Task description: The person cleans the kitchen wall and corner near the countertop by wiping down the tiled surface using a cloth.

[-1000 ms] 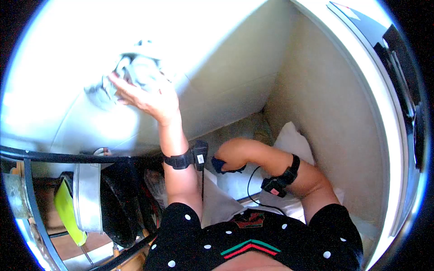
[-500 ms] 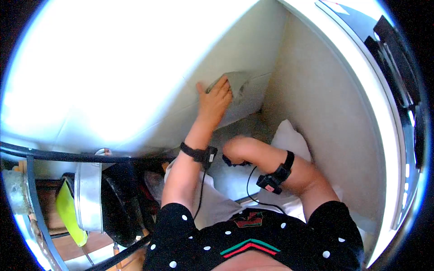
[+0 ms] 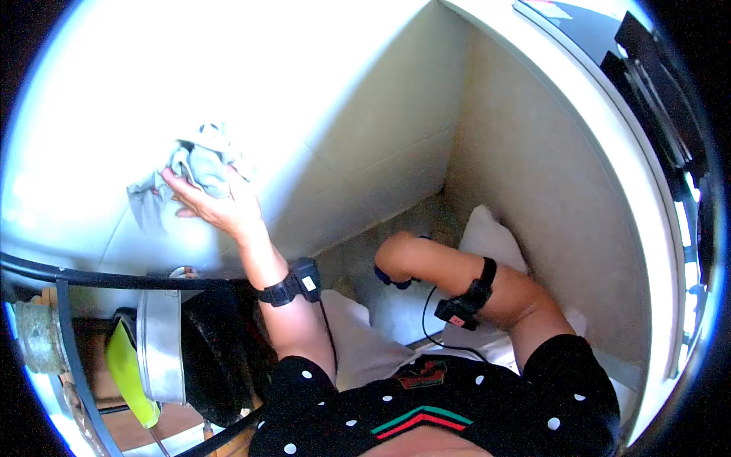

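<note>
My left hand (image 3: 227, 206) is wrapped around a crumpled light grey-blue cloth (image 3: 199, 166), which lies against the bright white tiled wall (image 3: 320, 152). Loose folds of the cloth hang below the fingers. Low in front of my body, my right hand (image 3: 397, 255) is bent inward near the lap, and its fingers are hidden. Something dark blue (image 3: 387, 277) shows at its lower edge, too unclear to name. Black straps with small boxes and cables sit on both forearms.
At lower left stands a black-framed rack (image 3: 114, 278) with a round metal pan (image 3: 161, 346), a lime-green item (image 3: 131, 373) and dark cookware (image 3: 217, 358). A beige side panel (image 3: 533, 160) closes the right. The wall corner meets the floor ahead.
My left hand has swept left along the wall with the cloth, from the shaded part into the bright part. My right hand stays nearly in place.
</note>
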### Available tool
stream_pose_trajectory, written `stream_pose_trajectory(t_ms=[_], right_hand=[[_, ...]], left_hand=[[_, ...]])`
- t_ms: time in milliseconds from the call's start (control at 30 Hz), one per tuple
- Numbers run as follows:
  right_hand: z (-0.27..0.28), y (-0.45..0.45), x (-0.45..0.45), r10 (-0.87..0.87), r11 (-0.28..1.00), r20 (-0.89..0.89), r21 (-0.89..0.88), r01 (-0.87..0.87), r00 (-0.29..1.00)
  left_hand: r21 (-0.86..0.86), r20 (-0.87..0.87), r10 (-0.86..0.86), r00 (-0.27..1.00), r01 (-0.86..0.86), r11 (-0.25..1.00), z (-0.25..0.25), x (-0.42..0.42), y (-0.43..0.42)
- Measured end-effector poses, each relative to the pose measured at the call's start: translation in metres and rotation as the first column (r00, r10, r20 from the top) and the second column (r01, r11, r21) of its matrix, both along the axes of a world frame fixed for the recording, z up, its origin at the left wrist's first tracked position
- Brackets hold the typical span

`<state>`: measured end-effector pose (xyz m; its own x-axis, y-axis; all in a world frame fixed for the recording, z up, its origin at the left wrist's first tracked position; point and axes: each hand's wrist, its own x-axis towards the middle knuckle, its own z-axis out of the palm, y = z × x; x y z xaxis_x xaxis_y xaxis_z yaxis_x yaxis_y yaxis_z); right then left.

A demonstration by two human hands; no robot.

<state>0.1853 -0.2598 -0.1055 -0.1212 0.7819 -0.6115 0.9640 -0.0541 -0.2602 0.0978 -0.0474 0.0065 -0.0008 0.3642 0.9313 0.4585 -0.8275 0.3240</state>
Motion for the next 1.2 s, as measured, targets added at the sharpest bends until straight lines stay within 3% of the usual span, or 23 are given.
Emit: stream_pose_trajectory(t_ms=[67,100,167,200,300,367,400,500,600,667,700,733,767,800,833,867,900,967,1000,1033,1100,1133,1200], right_hand=[[-0.008,-0.001,-0.002,-0.037,0.999,-0.012,0.012,0.037,0.999],[-0.011,-0.001,-0.002,-0.07,0.997,-0.028,0.028,0.071,0.997],[-0.011,0.0,-0.001,-0.076,0.997,-0.03,0.017,0.077,0.997],[-0.011,0.001,-0.001,-0.084,0.996,-0.039,0.012,0.084,0.996],[-0.019,0.007,0.002,-0.072,0.993,-0.02,-0.094,0.07,0.997],[-0.021,0.004,0.004,-0.124,0.991,0.007,-0.059,0.124,0.992],[-0.021,0.002,0.005,-0.181,0.983,0.022,-0.016,0.182,0.983],[-0.006,-0.002,0.008,-0.115,0.993,0.062,0.041,0.112,0.991],[-0.005,0.002,0.007,-0.075,0.997,0.087,-0.022,0.077,0.993],[-0.006,0.004,0.007,-0.067,0.998,0.096,-0.015,0.069,0.993],[-0.006,0.004,0.008,-0.062,0.998,0.109,-0.017,0.065,0.992],[-0.006,0.003,0.01,-0.061,0.998,0.111,-0.012,0.063,0.992],[-0.006,0.001,0.014,-0.106,0.993,0.069,0.054,0.103,0.992],[-0.006,0.0,0.017,-0.145,0.983,0.021,0.112,0.142,0.989],[-0.006,0.001,0.02,-0.134,0.986,0.017,0.105,0.132,0.991],[-0.005,0.005,0.025,-0.151,0.985,0.024,0.082,0.148,0.988],[-0.004,0.008,0.029,-0.166,0.985,0.032,0.062,0.163,0.986],[-0.007,0.01,0.036,-0.177,0.975,0.015,0.136,0.173,0.984],[-0.008,0.014,0.038,-0.203,0.956,-0.003,0.215,0.199,0.979],[-0.004,0.018,0.039,-0.186,0.961,-0.006,0.207,0.183,0.983],[0.005,0.023,0.04,-0.272,0.88,-0.139,0.365,0.304,0.952],[0.0,0.026,0.042,-0.266,0.885,-0.141,0.356,0.3,0.953],[-0.009,0.031,0.045,-0.151,0.701,-0.453,0.577,0.418,0.879]], left_hand=[[-0.024,-0.002,-0.062,0.998,0.062,0.998,0.014,0.014,-0.013],[0.058,-0.063,-0.063,0.996,0.067,0.996,0.018,0.024,-0.02],[0.013,-0.259,-0.085,0.962,0.091,0.996,0.026,0.046,-0.044],[0.07,-0.352,-0.091,0.932,0.123,0.99,0.023,0.059,-0.053],[0.216,-0.621,-0.029,0.783,0.207,0.954,-0.004,0.091,-0.083],[0.095,-0.774,-0.086,0.627,0.249,0.964,-0.029,0.096,-0.098],[0.098,-0.773,-0.08,0.629,0.243,0.965,-0.042,0.093,-0.097],[0.032,-0.834,-0.176,0.523,0.365,0.93,-0.078,0.077,-0.09],[0.009,-0.888,-0.177,0.423,0.403,0.915,-0.088,0.053,-0.073],[-0.142,-0.89,-0.332,0.312,0.503,0.853,-0.083,0.041,-0.065],[-0.136,-0.891,-0.326,0.315,0.502,0.854,-0.083,0.034,-0.065],[-0.504,-0.57,-0.726,0.385,0.534,0.679,-0.081,0.027,-0.067],[-0.729,-0.083,-0.905,0.416,0.594,0.34,-0.081,0.022,-0.068],[-0.619,0.104,-0.873,0.477,0.718,0.319,-0.08,0.022,-0.066],[-0.623,0.458,-0.825,0.33,0.782,-0.034,-0.075,0.011,-0.059],[-0.479,0.77,-0.604,0.206,0.812,-0.333,-0.071,-0.001,-0.052],[-0.285,0.893,-0.445,0.072,0.856,-0.432,-0.075,-0.008,-0.044],[-0.13,0.943,-0.323,-0.082,0.802,-0.583,-0.061,-0.017,-0.035],[-0.033,0.979,-0.177,-0.101,0.779,-0.626,-0.056,-0.025,-0.037],[-0.032,0.981,-0.172,-0.094,0.789,-0.613,-0.062,-0.034,-0.038],[0.21,0.955,0.023,-0.297,0.618,-0.758,-0.078,-0.05,-0.047],[0.217,0.923,0.005,-0.384,0.511,-0.832,-0.074,-0.048,-0.058],[0.404,0.904,0.259,-0.339,0.482,-0.778,-0.089,-0.056,-0.069]])
